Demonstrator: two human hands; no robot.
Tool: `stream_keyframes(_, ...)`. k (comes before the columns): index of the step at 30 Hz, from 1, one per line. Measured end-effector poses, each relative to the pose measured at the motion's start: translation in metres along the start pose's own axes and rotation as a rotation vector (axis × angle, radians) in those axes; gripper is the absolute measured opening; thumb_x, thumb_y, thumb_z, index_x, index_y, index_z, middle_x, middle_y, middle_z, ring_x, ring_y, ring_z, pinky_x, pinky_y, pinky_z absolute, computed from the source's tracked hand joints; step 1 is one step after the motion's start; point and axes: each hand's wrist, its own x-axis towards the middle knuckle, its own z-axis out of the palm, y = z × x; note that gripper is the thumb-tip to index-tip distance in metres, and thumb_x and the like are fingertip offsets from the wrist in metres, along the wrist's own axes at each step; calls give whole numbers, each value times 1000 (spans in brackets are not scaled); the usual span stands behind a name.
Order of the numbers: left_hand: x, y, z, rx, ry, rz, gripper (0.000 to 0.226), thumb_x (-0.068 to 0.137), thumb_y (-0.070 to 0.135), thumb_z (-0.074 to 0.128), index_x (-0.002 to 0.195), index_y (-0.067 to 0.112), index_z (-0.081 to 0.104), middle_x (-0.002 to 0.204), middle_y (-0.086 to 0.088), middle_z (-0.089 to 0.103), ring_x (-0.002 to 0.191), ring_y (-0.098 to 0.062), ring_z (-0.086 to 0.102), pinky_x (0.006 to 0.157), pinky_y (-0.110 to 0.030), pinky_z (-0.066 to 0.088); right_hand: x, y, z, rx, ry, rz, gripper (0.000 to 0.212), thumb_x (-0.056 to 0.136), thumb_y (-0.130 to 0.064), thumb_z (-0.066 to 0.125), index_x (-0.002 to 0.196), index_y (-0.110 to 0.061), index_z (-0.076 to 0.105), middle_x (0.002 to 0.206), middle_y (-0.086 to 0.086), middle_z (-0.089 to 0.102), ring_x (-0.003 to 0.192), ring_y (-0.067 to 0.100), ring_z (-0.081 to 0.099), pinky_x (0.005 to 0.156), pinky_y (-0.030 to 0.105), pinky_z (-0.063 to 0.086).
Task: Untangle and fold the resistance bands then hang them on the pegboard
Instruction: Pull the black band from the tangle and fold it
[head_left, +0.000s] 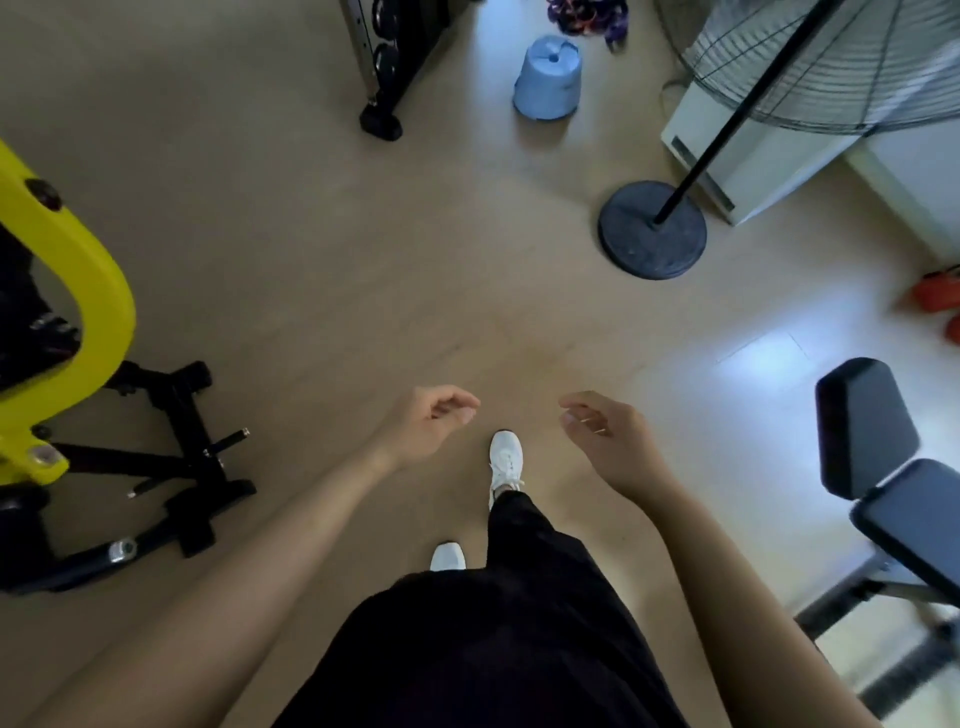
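Note:
A tangled heap of purple and orange resistance bands (587, 18) lies on the floor at the far top edge, behind an upturned blue bucket (548, 78). My left hand (431, 423) and my right hand (605, 434) hang in front of me over the floor, fingers loosely curled, holding nothing. Both hands are far from the bands. No pegboard is in view.
A yellow and black exercise machine (78, 322) stands at the left. A black rack foot (382, 122) is at the top centre. A standing fan with a round base (652, 228) and a white unit (737, 150) are at the right. A padded bench (883, 467) is at the lower right.

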Motion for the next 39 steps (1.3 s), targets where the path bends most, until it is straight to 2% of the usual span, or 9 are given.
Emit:
stream_keyframes(5,65,38,-24,18,31,-73,15,96,22,65,101,33,73,102,12,75,100,-8,70,94,-28,54,89,-20,-28,-26,-84,-13,16,94,-18,64,108,-20,71,92,-11,70,90,10,66,89,34,53)
stream_keyframes(9,120,67,-51,3,73,-75,18,99,12,61,113,11,72,109,1,73,101,-8,67,87,-10,49,172,-55,-50,-142,-188,-78,22,96,-23,63,116,-21,70,102,-6,70,94,11,66,94,38,54)
stream_keyframes(14,178,89,-98,-38,153,-78,18,98,4,59,112,5,71,104,-1,72,85,12,65,80,-5,45,260,-110,-65,-182,-206,-121,23,96,-23,63,117,-19,70,103,-2,70,92,15,67,92,38,53)
stream_keyframes(16,206,90,-121,-45,171,-74,17,98,3,59,110,5,72,103,-3,72,83,15,64,79,-5,45,295,-130,-65,-193,-207,-118,22,97,-21,63,117,-16,70,101,-1,69,85,12,64,87,34,53)
stream_keyframes(19,250,89,-162,-86,170,-83,17,99,2,59,110,0,71,103,-6,71,78,15,62,75,-4,44,346,-162,-63,-214,-190,-141,21,98,-20,62,117,-15,69,100,0,67,78,1,58,74,13,45)
stream_keyframes(25,347,95,-275,-29,143,-74,16,99,19,63,108,26,74,106,14,75,95,5,67,80,-6,45,433,-228,-65,-199,-153,-93,21,100,-25,60,119,-22,67,102,-5,67,87,-3,60,73,13,44)
stream_keyframes(28,397,114,-325,40,126,-56,16,98,17,64,108,22,75,106,10,76,92,2,67,76,-4,44,477,-257,-70,-165,-131,-71,20,98,-23,62,117,-20,69,101,-3,67,86,1,61,75,10,45)
stream_keyframes(32,462,147,-371,55,133,-62,16,97,16,64,109,20,75,103,8,75,86,7,65,74,-4,45,534,-286,-87,-119,-74,-27,20,96,-23,63,115,-23,70,98,-7,69,87,6,65,86,29,53)
stream_keyframes(39,589,208,-407,122,54,-47,14,98,18,64,105,27,72,106,12,73,95,4,67,90,-17,49,658,-304,-130,-56,5,0,18,95,-22,65,111,-23,72,96,-5,70,84,4,63,86,31,53)
